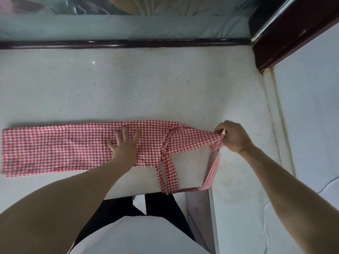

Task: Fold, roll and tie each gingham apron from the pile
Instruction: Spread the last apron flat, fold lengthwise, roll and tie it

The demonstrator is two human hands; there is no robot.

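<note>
A red-and-white gingham apron [60, 147] lies folded into a long strip across the near part of the white counter [128, 88]. My left hand [125, 145] presses flat on the middle of the strip, fingers spread. My right hand [233, 135] pinches the narrow bib end of the apron and lifts it a little off the counter. The apron's straps [169, 173] trail toward the counter's near edge, and one strap [212, 171] hangs down from the pinched end in a loop.
A dark wooden frame [128, 43] with a glass pane behind it runs along the counter's far edge. A dark corner post [286, 39] stands at the right. A white ledge [311, 116] flanks the counter's right side. My legs show below the near edge.
</note>
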